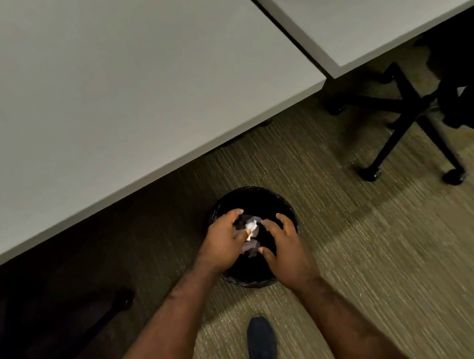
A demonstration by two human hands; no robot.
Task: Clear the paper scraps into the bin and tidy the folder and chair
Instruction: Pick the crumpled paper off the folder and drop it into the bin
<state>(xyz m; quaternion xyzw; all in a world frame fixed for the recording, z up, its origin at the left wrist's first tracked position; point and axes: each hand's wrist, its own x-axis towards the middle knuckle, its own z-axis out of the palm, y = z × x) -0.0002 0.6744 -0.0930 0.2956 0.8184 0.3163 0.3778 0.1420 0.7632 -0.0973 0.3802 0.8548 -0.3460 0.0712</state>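
Note:
A round black bin with a dark liner stands on the carpet just off the table's near edge. Both my hands hover over its mouth. My left hand has its fingers spread, and white paper scraps sit between the two hands, some close to its fingertips; whether any still touch the fingers I cannot tell. My right hand is open with fingers apart and holds nothing. More pale scraps show lower down inside the bin. No folder is in view.
A grey table fills the upper left, a second grey table the upper right. A black office chair's wheeled base stands under the right table. My dark shoe is on the carpet below the bin. Dark furniture sits at lower left.

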